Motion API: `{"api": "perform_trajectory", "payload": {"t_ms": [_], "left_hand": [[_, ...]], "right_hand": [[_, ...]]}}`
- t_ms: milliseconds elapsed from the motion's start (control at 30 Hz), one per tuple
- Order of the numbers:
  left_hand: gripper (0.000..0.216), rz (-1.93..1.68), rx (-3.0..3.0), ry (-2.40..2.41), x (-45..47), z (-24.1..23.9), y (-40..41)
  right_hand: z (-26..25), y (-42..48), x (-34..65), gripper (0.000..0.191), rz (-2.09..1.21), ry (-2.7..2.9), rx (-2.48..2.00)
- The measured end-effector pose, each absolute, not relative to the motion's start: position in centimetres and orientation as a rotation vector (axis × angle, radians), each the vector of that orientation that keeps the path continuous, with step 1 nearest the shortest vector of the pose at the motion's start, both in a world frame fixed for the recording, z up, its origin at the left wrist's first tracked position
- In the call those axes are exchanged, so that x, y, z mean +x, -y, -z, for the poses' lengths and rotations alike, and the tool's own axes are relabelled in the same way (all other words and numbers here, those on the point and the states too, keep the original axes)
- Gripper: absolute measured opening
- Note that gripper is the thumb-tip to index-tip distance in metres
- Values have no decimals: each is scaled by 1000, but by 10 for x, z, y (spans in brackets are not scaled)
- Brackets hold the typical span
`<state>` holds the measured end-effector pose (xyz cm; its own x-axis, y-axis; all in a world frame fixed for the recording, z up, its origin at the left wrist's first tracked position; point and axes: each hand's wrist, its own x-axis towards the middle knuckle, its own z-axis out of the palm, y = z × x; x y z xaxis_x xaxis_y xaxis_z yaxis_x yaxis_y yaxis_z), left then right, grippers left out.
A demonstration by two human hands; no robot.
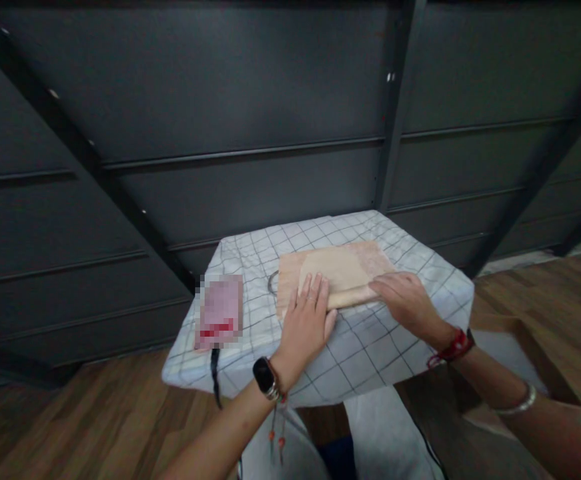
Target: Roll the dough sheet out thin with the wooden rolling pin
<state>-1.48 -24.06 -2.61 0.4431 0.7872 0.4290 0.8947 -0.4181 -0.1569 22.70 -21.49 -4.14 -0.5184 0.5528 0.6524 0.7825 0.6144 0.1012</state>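
The cover (255, 307) of the table is cloth, matt and slightly wrinkled. On it, the board (287, 275) looks like plain wood, with a metal ring (271, 283) at its left. The pale sheet (337, 263) and the pale roll (349, 297) appear smooth and matt. The far panels (240, 87) look like dull metal, the floor (120, 413) like wood; the watch (263, 377) has a glossy face.

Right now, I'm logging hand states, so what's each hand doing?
Left hand: open, palm down over the rolling pin.
Right hand: on the rolling pin's right end; whether closed cannot be told.
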Motion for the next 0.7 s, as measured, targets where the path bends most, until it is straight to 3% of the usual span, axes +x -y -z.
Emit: {"api": "perform_trajectory", "payload": {"t_ms": [167, 400, 700], "left_hand": [[48, 453, -2324, 1455, -3, -18, 191], [44, 173, -2732, 1435, 0, -7, 141], [54, 149, -2791, 1622, 9, -9, 115]], "right_hand": [[4, 180, 237, 26, 348, 2254, -1106], [15, 138, 238, 29, -52, 2437, -1130], [32, 126, 208, 42, 302, 2444, -1315]]}}
